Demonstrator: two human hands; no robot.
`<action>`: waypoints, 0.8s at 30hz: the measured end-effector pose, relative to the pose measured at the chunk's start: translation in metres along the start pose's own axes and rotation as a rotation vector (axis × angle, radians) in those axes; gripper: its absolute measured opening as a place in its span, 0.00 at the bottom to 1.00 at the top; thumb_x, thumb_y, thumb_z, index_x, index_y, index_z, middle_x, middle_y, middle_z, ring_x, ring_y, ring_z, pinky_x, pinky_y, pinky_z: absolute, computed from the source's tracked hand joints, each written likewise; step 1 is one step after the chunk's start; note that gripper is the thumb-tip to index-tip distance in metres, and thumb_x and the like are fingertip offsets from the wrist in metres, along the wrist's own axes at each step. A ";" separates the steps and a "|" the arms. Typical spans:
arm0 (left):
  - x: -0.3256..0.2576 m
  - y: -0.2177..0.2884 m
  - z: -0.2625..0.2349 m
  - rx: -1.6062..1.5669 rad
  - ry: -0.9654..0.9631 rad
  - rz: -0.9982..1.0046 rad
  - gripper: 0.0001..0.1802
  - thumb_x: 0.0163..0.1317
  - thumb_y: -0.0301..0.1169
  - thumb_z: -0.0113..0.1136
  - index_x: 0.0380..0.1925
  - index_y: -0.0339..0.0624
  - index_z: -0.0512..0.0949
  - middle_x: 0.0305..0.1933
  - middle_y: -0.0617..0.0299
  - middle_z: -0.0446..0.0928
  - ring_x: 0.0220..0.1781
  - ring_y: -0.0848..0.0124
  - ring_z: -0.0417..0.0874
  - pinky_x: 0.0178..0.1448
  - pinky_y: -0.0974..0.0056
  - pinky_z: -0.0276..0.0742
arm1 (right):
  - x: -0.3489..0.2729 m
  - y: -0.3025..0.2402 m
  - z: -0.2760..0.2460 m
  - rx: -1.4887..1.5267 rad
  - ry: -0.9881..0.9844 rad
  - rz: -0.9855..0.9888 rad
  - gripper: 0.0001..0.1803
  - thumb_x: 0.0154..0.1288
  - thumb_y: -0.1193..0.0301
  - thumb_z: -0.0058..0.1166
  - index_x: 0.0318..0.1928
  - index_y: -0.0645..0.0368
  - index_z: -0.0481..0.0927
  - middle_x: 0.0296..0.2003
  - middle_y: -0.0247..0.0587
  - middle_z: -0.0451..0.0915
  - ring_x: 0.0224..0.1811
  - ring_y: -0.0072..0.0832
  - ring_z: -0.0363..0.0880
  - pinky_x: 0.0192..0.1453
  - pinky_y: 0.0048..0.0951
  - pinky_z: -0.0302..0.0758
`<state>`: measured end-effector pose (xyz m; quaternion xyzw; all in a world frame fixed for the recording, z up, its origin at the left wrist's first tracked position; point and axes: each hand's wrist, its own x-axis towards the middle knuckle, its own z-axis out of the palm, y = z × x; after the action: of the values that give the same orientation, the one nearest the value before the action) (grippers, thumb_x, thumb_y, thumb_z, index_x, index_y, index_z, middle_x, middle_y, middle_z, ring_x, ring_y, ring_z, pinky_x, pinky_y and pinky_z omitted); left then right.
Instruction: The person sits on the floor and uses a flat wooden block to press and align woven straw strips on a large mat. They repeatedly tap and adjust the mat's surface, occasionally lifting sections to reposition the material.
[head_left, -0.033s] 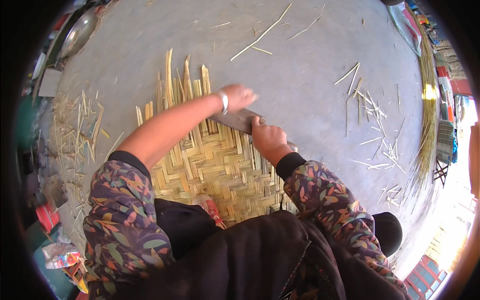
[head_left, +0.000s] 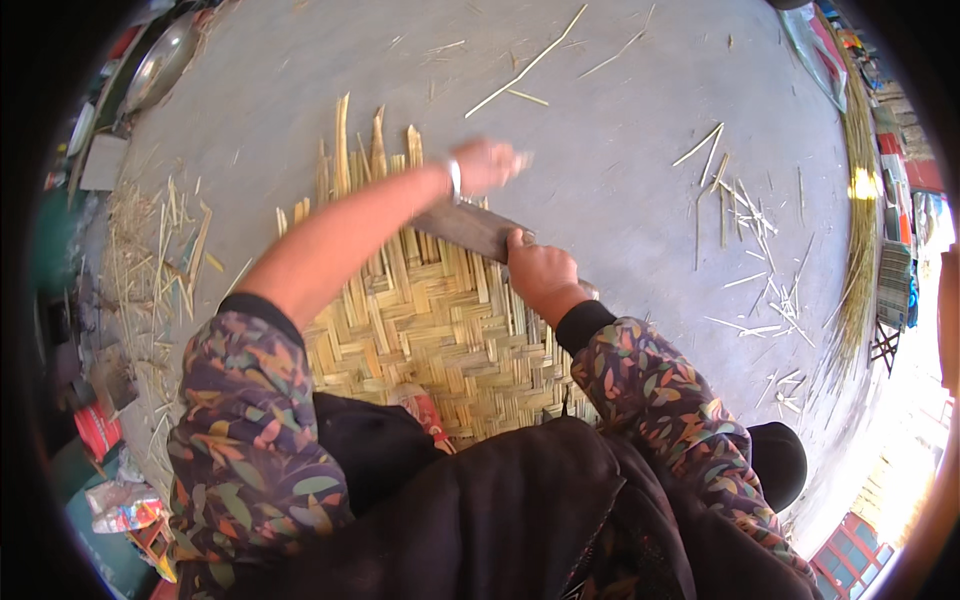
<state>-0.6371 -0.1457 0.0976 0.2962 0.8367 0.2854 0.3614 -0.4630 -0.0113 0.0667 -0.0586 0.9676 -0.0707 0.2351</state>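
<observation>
My right hand [head_left: 545, 268] is closed round the handle of a broad dark-bladed knife [head_left: 475, 232]. Its thumb lies along the blade's base, and the handle's end sticks out behind the fist. The blade slants left across the upper right edge of a woven mat [head_left: 430, 320] of pale split cane. Just beyond the blade is my left hand [head_left: 487, 165], with a white bracelet on its wrist; motion blurs its fingers, and a pale bit at their tips cannot be made out. Uneven loose strip ends [head_left: 343, 150] stick out from the mat's far edge.
Cut cane scraps [head_left: 760, 240] litter the grey floor [head_left: 610, 130] on the right, and more scraps [head_left: 170, 240] on the left. A long bundle of thin stalks [head_left: 858, 220] lies along the right side. A round metal pan [head_left: 165, 60] stands at upper left.
My left hand has moved slightly up and to the right, away from the blade, so more of the blade shows. My right hand has hardly shifted.
</observation>
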 end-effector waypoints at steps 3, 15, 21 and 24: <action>0.002 -0.011 -0.042 -0.330 0.276 -0.102 0.25 0.69 0.52 0.51 0.50 0.43 0.77 0.49 0.58 0.80 0.44 0.65 0.81 0.51 0.57 0.76 | -0.005 0.007 -0.014 0.020 0.026 -0.048 0.15 0.64 0.73 0.44 0.52 0.59 0.70 0.28 0.45 0.84 0.30 0.46 0.85 0.33 0.47 0.80; -0.023 -0.098 0.011 0.180 0.292 -0.753 0.20 0.55 0.32 0.64 0.45 0.29 0.81 0.48 0.39 0.81 0.48 0.50 0.85 0.49 0.56 0.82 | -0.081 0.013 -0.025 -0.081 -0.055 -0.317 0.17 0.60 0.74 0.49 0.51 0.56 0.71 0.25 0.42 0.83 0.27 0.42 0.84 0.26 0.46 0.77; -0.022 -0.105 0.023 -0.084 0.406 -0.848 0.24 0.53 0.36 0.68 0.47 0.32 0.81 0.49 0.44 0.82 0.53 0.54 0.84 0.55 0.58 0.79 | -0.081 -0.002 -0.021 -0.026 -0.035 -0.326 0.14 0.59 0.73 0.50 0.47 0.55 0.71 0.24 0.42 0.83 0.26 0.43 0.84 0.25 0.45 0.77; -0.021 -0.111 0.032 -0.261 0.383 -0.814 0.23 0.54 0.36 0.69 0.47 0.33 0.81 0.49 0.45 0.82 0.52 0.56 0.84 0.55 0.58 0.78 | -0.078 -0.003 -0.021 -0.039 -0.010 -0.330 0.13 0.59 0.73 0.50 0.46 0.55 0.71 0.23 0.41 0.82 0.25 0.43 0.84 0.25 0.45 0.77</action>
<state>-0.6331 -0.2257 0.0115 -0.1621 0.8937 0.2726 0.3173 -0.4038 -0.0011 0.1205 -0.2215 0.9448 -0.0892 0.2241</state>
